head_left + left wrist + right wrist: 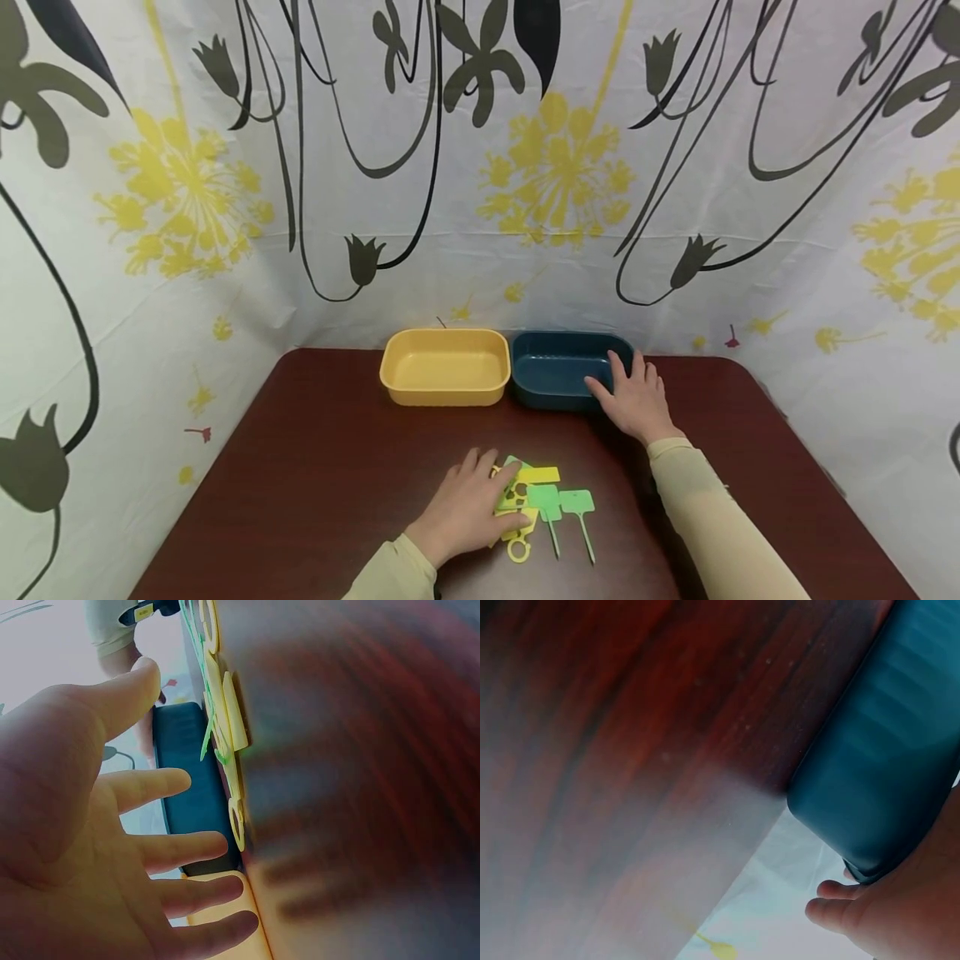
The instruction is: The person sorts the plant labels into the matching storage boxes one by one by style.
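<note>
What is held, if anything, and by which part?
The left hand holds nothing; the right hand is at the right end of the blue bin, whether it grips is unclear.

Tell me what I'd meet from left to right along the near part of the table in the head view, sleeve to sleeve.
Left sleeve → left hand → left stemmed green tag → right stemmed green tag → right sleeve.
</note>
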{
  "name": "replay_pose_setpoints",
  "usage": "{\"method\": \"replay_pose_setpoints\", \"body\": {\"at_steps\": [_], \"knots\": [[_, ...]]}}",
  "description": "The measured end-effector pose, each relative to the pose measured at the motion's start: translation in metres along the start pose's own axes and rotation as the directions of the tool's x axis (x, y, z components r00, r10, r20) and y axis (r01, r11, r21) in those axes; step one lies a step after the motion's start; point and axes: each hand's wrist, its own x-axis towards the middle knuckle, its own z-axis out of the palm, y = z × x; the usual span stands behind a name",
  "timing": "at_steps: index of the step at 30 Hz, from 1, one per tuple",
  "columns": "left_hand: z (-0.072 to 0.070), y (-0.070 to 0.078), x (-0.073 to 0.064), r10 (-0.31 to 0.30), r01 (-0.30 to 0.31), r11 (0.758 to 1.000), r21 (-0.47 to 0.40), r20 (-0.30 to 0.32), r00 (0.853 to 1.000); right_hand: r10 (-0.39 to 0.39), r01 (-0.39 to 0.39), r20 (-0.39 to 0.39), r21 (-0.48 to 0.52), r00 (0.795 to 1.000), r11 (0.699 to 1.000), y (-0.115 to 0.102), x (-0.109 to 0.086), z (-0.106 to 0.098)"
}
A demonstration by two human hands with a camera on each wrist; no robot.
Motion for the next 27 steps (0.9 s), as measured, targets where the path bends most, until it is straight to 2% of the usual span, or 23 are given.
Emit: {"method": "replay_pose_setpoints", "body": {"at_steps": [15, 27], "knots": [[0.0034, 0.0002, -0.001, 0.014, -0.015, 0.998, 0.058, 0.009, 1.0, 0.002, -0.002, 0.01, -0.005, 1.0, 1.0, 0.0011, 0.001, 0.0007], [-0.0006, -0.0001, -0.0006, 0.067, -0.061, 0.994, 0.087, -0.064, 0.996, 0.008, -0.007, 0.013, -0.002, 1.0, 1.0, -0.0025, 0.0, -0.0018]]}}
